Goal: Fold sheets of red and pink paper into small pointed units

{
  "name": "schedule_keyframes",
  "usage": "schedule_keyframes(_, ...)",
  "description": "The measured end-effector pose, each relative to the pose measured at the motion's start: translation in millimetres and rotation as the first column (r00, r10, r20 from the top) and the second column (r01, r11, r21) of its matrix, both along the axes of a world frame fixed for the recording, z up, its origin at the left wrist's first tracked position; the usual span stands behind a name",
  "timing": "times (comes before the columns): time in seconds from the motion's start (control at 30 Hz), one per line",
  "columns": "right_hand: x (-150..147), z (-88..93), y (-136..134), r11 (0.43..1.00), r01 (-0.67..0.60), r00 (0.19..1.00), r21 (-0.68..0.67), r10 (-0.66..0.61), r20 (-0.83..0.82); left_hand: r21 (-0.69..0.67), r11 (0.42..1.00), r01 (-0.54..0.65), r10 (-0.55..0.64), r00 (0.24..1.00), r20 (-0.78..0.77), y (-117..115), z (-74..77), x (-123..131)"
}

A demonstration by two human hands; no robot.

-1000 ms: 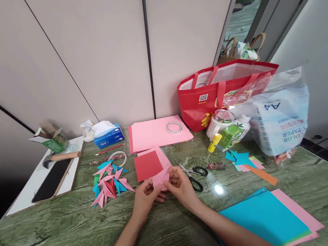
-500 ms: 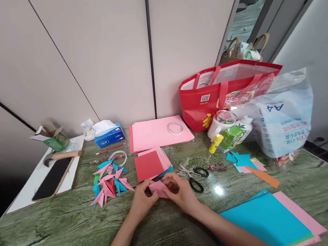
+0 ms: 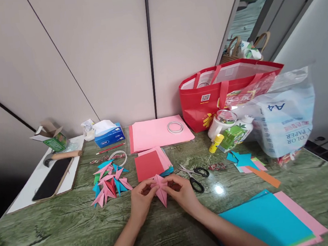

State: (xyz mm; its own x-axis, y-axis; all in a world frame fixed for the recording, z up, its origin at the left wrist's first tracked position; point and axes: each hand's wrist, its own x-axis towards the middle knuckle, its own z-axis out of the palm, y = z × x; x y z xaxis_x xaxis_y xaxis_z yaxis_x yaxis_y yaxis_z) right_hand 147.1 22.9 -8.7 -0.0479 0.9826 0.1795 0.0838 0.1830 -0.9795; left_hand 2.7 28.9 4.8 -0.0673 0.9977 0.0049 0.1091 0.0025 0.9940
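Note:
Between both hands is a folded piece of pink paper point(image 3: 161, 194), a pointed diamond shape with a crease down its middle and one tip toward me. My left hand point(image 3: 143, 198) pinches its left side between thumb and fingers. On the opposite side, my right hand point(image 3: 181, 192) pinches the right edge. Just beyond the hands lies a stack of small squares with a red sheet point(image 3: 149, 165) on top. Black-handled scissors point(image 3: 195, 174) rest open to the right of my right hand. A pile of folded pink, blue and red pieces point(image 3: 107, 184) sits to the left.
Large pink sheets point(image 3: 155, 134) with rings lie at the back. A red bag point(image 3: 198, 109), glue stick point(image 3: 216, 143) and plastic paper bag point(image 3: 285, 125) stand right. Blue sheets point(image 3: 264, 220) lie near my right forearm. A phone point(image 3: 53, 179) and hammer point(image 3: 64, 155) are left.
The pink paper has gone from a compact folded shape to a spread, pointed diamond with its tip toward me. Both hands still pinch its sides, in nearly the same place.

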Motion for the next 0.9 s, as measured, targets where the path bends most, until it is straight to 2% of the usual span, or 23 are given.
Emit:
schedule_keyframes(0.23,2,-4.0,3,0.998,0.048,0.999,-0.049,-0.048,-0.007,-0.01,1.0,0.021,-0.021,1.0,0.0,2,-6.9,-2)
schedule_keyframes(0.37,2,-1.7,2,0.996,0.076,0.997,-0.047,-0.077,-0.01,0.049,0.998,0.029,-0.026,0.997,-0.068,1,-9.4,-3)
schedule_keyframes(0.5,2,3.9,0,0.993,0.112,0.993,-0.02,-0.113,-0.02,0.153,0.987,0.051,-0.026,0.987,-0.158,-2,-6.4,-3)
schedule_keyframes(0.67,2,7.4,-1,0.991,0.123,0.991,0.054,-0.126,0.053,0.301,0.947,0.111,-0.016,0.953,-0.303,-5,-0.7,-3)
schedule_keyframes(0.9,3,10.2,-3,0.986,0.084,0.989,0.144,-0.1,0.111,0.328,0.927,0.183,-0.042,0.918,-0.393,-8,8.9,-1)
